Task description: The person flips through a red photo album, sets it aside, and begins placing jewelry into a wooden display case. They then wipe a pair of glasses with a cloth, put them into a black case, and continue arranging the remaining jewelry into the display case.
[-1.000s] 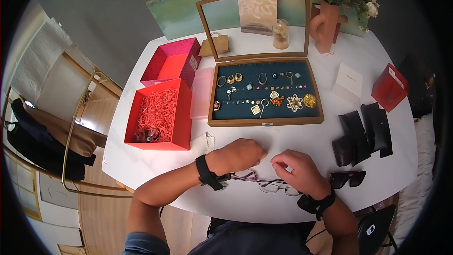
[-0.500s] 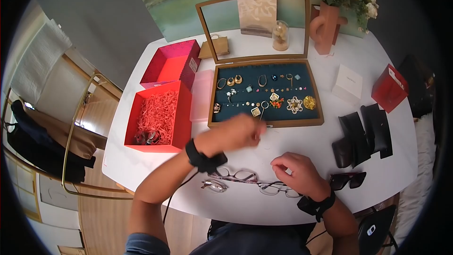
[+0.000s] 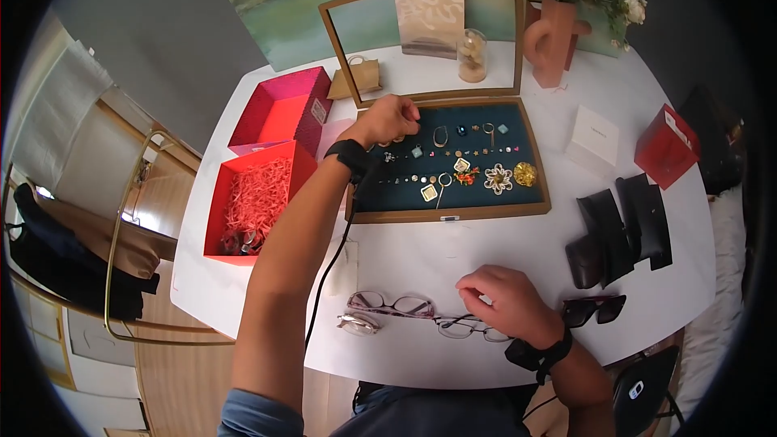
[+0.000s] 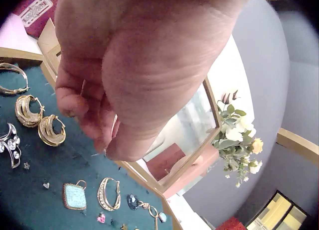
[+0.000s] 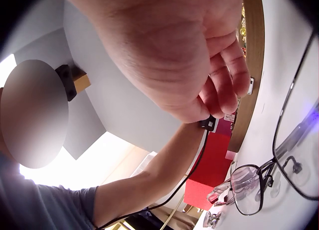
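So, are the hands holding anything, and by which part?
The left hand may pinch something tiny; what or where, I cannot tell. The right hand holds nothing.

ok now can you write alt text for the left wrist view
A left hand with curled fingers over an open wooden-framed, dark teal-lined jewelry case; whether it pinches anything is unclear. Nearby lie two chunky gold hoop earrings and a square turquoise pendant, with white and peach flowers beyond the raised lid.
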A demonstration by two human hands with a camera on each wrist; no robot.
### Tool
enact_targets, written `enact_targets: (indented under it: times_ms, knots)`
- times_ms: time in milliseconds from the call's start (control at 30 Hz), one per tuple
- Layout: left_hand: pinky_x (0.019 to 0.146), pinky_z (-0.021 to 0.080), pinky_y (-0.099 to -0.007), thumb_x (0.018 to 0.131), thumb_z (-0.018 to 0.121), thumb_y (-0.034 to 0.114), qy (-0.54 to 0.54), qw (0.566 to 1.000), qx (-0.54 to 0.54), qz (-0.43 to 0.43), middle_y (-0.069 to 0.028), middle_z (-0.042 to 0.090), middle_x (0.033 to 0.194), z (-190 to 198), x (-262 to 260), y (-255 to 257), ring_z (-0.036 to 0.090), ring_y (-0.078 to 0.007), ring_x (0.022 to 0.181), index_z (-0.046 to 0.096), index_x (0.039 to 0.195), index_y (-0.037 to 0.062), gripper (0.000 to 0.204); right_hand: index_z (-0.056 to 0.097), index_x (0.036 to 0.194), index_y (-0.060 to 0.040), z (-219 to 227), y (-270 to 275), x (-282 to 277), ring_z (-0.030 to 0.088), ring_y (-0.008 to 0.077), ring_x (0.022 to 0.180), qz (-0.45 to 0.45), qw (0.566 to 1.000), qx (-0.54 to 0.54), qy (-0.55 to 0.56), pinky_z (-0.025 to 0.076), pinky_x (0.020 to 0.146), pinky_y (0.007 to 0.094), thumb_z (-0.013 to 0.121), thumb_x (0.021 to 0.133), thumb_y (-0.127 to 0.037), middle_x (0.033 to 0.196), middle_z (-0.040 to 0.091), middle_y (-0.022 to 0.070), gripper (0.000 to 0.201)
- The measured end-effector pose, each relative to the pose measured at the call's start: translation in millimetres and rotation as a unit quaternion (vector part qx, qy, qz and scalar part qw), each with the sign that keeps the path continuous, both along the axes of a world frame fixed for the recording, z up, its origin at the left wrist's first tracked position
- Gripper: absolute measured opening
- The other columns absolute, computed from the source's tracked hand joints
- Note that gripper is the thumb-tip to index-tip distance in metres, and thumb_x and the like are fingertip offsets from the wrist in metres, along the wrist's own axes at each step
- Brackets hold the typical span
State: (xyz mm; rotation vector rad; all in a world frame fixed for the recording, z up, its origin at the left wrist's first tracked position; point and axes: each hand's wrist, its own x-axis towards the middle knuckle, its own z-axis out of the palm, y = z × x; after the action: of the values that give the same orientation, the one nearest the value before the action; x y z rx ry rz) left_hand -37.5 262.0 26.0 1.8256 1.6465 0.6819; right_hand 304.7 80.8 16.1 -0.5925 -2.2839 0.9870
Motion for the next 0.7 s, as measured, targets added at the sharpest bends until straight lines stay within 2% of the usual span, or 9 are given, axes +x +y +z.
enact_targets:
  times_ms: [33, 167, 233, 333, 567, 700]
  knots:
    - [0.062, 0.051, -0.0313, 0.074, 0.075, 0.01, 0.038, 0.999, 0.022, -0.011, -0.0069, 0.067, 0.076, -2.6, -0.2, 2.3, 0.063, -0.015, 0.068, 0.067, 0.09, -0.0021, 0.022, 0.066, 0.094, -0.0056, -0.6, -0.1, 0.0, 0.065, 0.0267, 0.069, 0.0, 1.0, 0.004, -0.003, 0.053, 0.062, 0.0347, 0.07, 0.083, -0.003, 0.079, 0.065, 0.0092, 0.012]
    - [0.062, 0.052, -0.0328, 0.074, 0.075, 0.009, 0.012, 1.0, 0.0, 0.004, -0.0079, 0.067, 0.077, -10.1, 1.2, 6.7, 0.063, -0.0162, 0.067, 0.067, 0.09, -0.0016, 0.021, 0.066, 0.093, -0.0063, -2.3, 1.1, 0.4, 0.065, 0.0261, 0.068, 0.001, 1.0, 0.017, -0.013, 0.053, 0.062, 0.0348, 0.07, 0.083, -0.003, 0.078, 0.065, 0.0085, 0.012]
    - [0.064, 0.05, -0.0299, 0.077, 0.076, 0.011, 0.031, 0.999, -0.036, 0.018, -0.0051, 0.068, 0.079, -8.7, 3.2, 6.8, 0.063, -0.0137, 0.071, 0.068, 0.093, -0.0013, 0.022, 0.066, 0.093, -0.0064, -1.8, 1.1, 0.1, 0.065, 0.0259, 0.068, 0.0, 1.0, 0.019, -0.013, 0.053, 0.061, 0.0346, 0.07, 0.083, -0.004, 0.078, 0.065, 0.0083, 0.011]
    - [0.066, 0.051, -0.0302, 0.076, 0.076, 0.011, 0.027, 0.997, -0.053, 0.038, -0.0047, 0.068, 0.079, -5.6, 5.3, 4.4, 0.063, -0.014, 0.071, 0.068, 0.092, -0.0014, 0.021, 0.066, 0.093, -0.0067, -1.8, 0.9, 0.5, 0.065, 0.0255, 0.068, 0.001, 1.0, 0.023, -0.016, 0.053, 0.061, 0.0343, 0.07, 0.083, -0.004, 0.078, 0.065, 0.008, 0.011]
    - [0.069, 0.052, -0.0303, 0.075, 0.076, 0.011, 0.026, 0.999, -0.023, 0.018, -0.005, 0.069, 0.081, -15.1, -8.7, 11.9, 0.064, -0.0145, 0.074, 0.069, 0.091, -0.0008, 0.021, 0.066, 0.092, -0.0066, -2.8, 0.4, -0.4, 0.064, 0.025, 0.067, 0.003, 0.999, 0.031, -0.014, 0.053, 0.061, 0.0341, 0.071, 0.083, -0.005, 0.078, 0.064, 0.0077, 0.01]
    - [0.069, 0.052, -0.0308, 0.075, 0.076, 0.011, 0.023, 0.997, -0.064, 0.039, -0.0056, 0.069, 0.081, -15.5, -6.3, 10.8, 0.064, -0.0151, 0.074, 0.069, 0.092, 0.0001, 0.021, 0.066, 0.092, -0.0068, -1.4, 0.3, -0.1, 0.064, 0.0249, 0.068, 0.007, 0.999, 0.03, -0.021, 0.053, 0.061, 0.0344, 0.07, 0.083, -0.006, 0.078, 0.064, 0.0074, 0.009]
